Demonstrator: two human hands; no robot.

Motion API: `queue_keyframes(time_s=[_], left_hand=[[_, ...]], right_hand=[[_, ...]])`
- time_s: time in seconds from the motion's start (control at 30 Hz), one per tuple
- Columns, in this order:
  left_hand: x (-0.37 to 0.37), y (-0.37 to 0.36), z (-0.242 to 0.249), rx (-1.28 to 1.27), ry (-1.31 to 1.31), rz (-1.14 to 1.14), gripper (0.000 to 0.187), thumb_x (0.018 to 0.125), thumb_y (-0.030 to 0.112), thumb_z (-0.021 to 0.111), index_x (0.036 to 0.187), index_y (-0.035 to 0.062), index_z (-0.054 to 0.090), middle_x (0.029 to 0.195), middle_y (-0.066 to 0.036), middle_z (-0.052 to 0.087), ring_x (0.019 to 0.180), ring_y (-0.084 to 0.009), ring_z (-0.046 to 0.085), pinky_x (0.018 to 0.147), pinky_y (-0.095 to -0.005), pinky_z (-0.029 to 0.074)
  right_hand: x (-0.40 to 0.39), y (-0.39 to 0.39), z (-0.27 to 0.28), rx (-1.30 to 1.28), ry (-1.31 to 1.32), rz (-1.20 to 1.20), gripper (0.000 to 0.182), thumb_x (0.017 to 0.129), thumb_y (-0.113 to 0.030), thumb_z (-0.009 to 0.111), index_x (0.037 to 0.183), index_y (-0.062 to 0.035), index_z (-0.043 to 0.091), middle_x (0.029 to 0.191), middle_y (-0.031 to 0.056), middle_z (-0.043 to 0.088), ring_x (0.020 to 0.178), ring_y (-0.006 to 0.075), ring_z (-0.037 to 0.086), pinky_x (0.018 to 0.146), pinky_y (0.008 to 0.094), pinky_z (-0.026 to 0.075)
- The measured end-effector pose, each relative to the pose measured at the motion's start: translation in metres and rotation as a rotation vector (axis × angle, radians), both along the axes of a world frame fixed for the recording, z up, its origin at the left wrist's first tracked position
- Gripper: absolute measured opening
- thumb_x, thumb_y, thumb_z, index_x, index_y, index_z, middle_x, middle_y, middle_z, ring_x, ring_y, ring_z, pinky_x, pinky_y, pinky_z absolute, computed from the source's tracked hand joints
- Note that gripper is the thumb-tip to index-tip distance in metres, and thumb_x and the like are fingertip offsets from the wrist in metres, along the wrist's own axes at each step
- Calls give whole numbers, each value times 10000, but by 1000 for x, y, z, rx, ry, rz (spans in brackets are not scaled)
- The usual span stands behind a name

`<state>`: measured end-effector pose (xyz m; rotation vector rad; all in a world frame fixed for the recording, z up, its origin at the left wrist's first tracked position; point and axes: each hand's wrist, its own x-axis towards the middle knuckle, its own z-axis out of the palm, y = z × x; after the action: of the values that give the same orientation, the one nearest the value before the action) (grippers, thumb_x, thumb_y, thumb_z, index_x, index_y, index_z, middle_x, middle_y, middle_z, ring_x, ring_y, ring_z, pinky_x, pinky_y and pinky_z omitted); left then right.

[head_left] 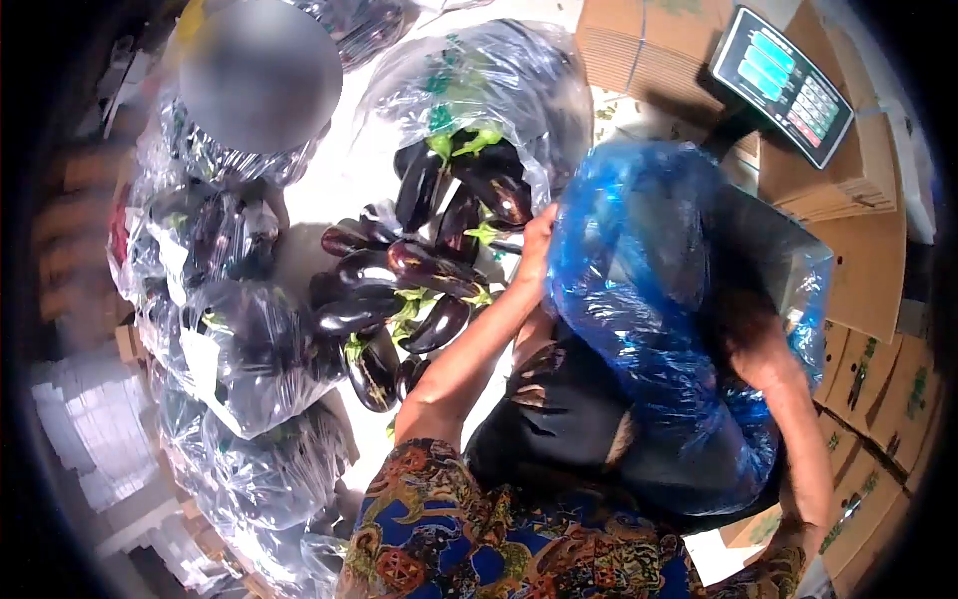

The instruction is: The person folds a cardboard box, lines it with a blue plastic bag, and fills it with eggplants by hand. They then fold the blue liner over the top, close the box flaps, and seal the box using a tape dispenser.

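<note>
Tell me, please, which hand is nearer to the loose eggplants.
Left: the left hand is close beside the loose eggplants; the right hand is farther off, across the blue plastic.

Brightly lit, seemingly from above. Burns out to near-white on the pale surface (337, 180) toward eleven o'clock. Throws hard glints off the eggplants (439, 265) left of centre, the blue plastic bag (621, 311) toward three and the clear bags (264, 349) toward nine. Sinks into deep shadow within the blue plastic bag at three and on the black clothing (554, 424) at five. Glows cyan at the scale display (766, 65), two o'clock. Smeared out by a round grey patch (261, 80) between ten and eleven. Looks dim and soft at nine's far edge; curves the cartons (868, 449) at four; fades to black in every corner.
</note>
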<state>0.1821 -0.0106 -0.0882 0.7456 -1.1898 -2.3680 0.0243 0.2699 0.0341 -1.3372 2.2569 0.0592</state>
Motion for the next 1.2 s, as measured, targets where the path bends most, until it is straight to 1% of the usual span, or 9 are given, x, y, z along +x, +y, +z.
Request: queue_keyframes(time_s=[0.2, 0.37, 0.6, 0.67, 0.73, 0.8, 0.97, 1.07, 1.2], left_hand=[[113, -57, -54, -395, -458, 247, 89, 934, 121, 566, 931, 57, 627, 789, 6, 610, 655, -68, 527, 624, -209, 436], [169, -80, -43, -1279, -701, 317, 256, 798, -1, 604, 1053, 33, 603, 953, -141, 590, 847, -298, 587, 761, -373, 492], [107, -167, -51, -1498, -806, 396, 574, 743, 121, 699, 1257, 28, 462, 1056, -194, 574, 975, -392, 526, 851, -444, 442], [88, -201, -75, -1312, -973, 241, 843, 695, 128, 756, 1405, 91, 303, 1327, -190, 429, 1197, -389, 427, 998, -503, 358], [78, -241, -123, -1353, -1059, 191, 800, 653, 221, 807, 1301, 103, 353, 1235, -164, 467, 1115, -371, 488, 917, -517, 396], [73, -242, -123, -1424, -1122, 270, 587, 618, 211, 807, 1092, 83, 484, 1050, -157, 556, 983, -373, 542, 804, -493, 453], [76, -244, -80, -1264, -1226, -87, 780, 631, 401, 817, 1236, 70, 453, 1157, -165, 571, 1062, -317, 571, 925, -384, 455], [95, -249, -46, -694, -549, -204, 818, 634, 446, 818, 1241, 22, 469, 1098, -118, 601, 992, -234, 579, 890, -328, 453], [109, -222, 36, -223, -725, -491, 613, 751, 522, 692, 1089, 14, 626, 856, -76, 664, 781, -177, 621, 706, -269, 488]], right_hand=[[-9, -21, 41, -319, -581, -659, 251, 807, 31, 586, 1047, -29, 630, 997, 103, 654, 896, 227, 617, 765, 322, 501], [-9, -48, 73, -234, -440, -466, 304, 777, 75, 594, 1057, -39, 629, 970, 55, 647, 829, 169, 580, 687, 274, 499], [10, -27, 38, -109, -72, 233, 366, 717, -41, 581, 1082, -54, 602, 1100, 165, 608, 1054, 323, 554, 897, 425, 461], [12, -40, 38, 155, -136, 43, 383, 751, -94, 584, 1132, -60, 590, 1197, 197, 566, 1139, 378, 497, 1010, 456, 377], [5, -50, 35, 448, -43, -35, 452, 770, -120, 581, 1219, -73, 560, 1231, 211, 549, 1149, 397, 486, 1031, 454, 368], [3, -44, 27, 317, 33, -48, 345, 780, -126, 578, 1117, -57, 594, 1157, 207, 579, 1105, 384, 508, 1006, 473, 369], [-10, -53, 36, 154, 12, -64, 220, 769, -78, 597, 979, -43, 654, 856, 158, 659, 832, 327, 614, 804, 407, 482], [-22, -57, 37, -31, -487, -458, 234, 774, -27, 696, 1002, -43, 646, 815, 57, 649, 694, 129, 570, 642, 288, 477], [-43, -58, 16, -442, -544, -509, 234, 848, -116, 661, 1067, -35, 638, 922, 77, 669, 816, 171, 624, 723, 299, 505]])
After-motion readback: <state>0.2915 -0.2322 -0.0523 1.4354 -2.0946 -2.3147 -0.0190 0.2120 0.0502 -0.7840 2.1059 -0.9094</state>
